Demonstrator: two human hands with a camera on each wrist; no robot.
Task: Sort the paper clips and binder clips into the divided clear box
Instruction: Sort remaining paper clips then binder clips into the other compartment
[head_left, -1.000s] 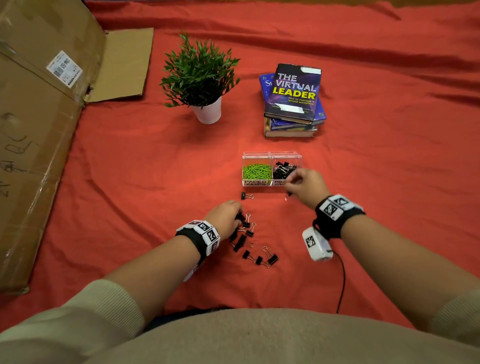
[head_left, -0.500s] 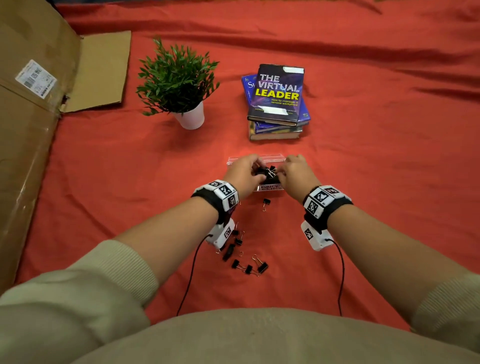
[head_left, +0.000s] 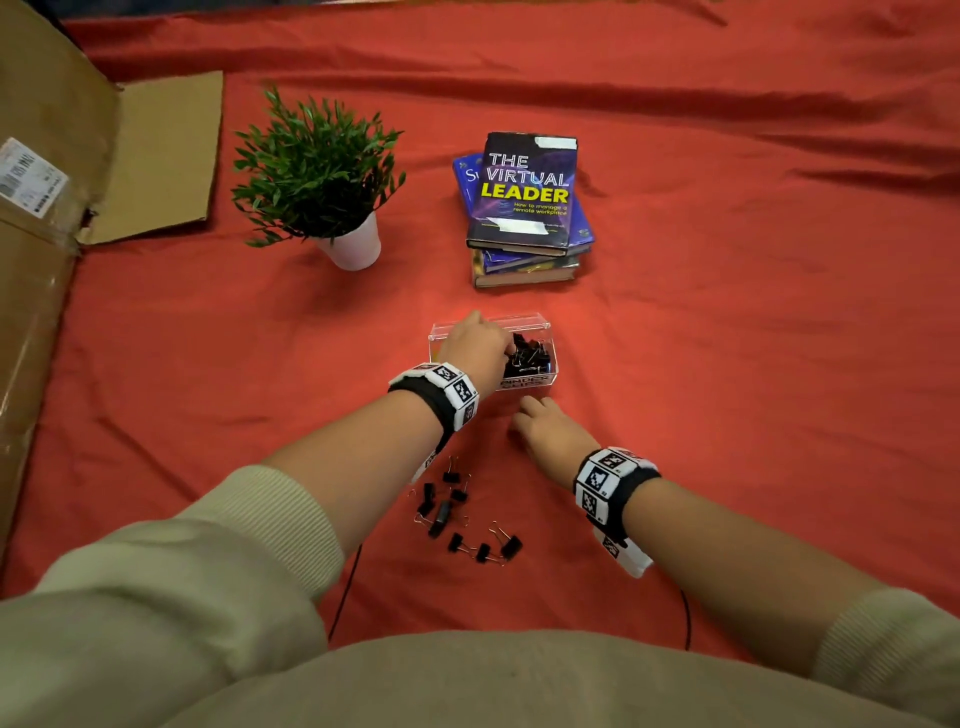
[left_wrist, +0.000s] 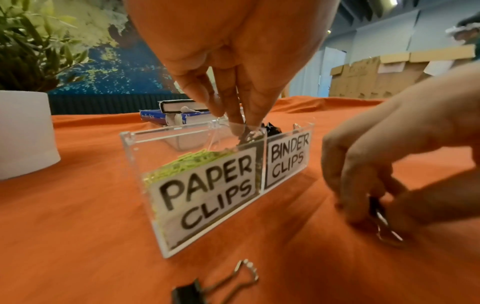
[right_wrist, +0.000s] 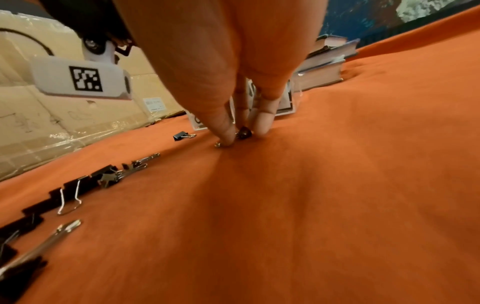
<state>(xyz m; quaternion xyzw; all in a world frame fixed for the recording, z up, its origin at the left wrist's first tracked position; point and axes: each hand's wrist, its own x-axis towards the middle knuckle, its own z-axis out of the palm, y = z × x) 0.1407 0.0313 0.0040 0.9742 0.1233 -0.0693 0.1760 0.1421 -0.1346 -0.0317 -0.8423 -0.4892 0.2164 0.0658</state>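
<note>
The divided clear box (head_left: 540, 325) stands on the red cloth, labelled PAPER CLIPS and BINDER CLIPS. Green paper clips (left_wrist: 187, 162) fill its left half and black binder clips (head_left: 530, 356) its right half. My left hand (head_left: 483, 345) reaches down into the box near the divider, and its fingertips (left_wrist: 242, 128) pinch a small metal-handled binder clip. My right hand (head_left: 524, 418) is low on the cloth just in front of the box. There it pinches another binder clip (right_wrist: 244, 132) that lies on the cloth. Several loose binder clips (head_left: 457, 514) lie nearer to me.
A potted plant (head_left: 317, 171) and a stack of books (head_left: 524, 208) stand behind the box. A big cardboard box (head_left: 36, 249) lines the left side. One stray binder clip (left_wrist: 215, 286) lies in front of the box. Wrist-camera cables trail near my body.
My left hand left the loose pile, rose to the box and stays over it. My right hand has dropped from the box to the cloth and pinched a clip there.
</note>
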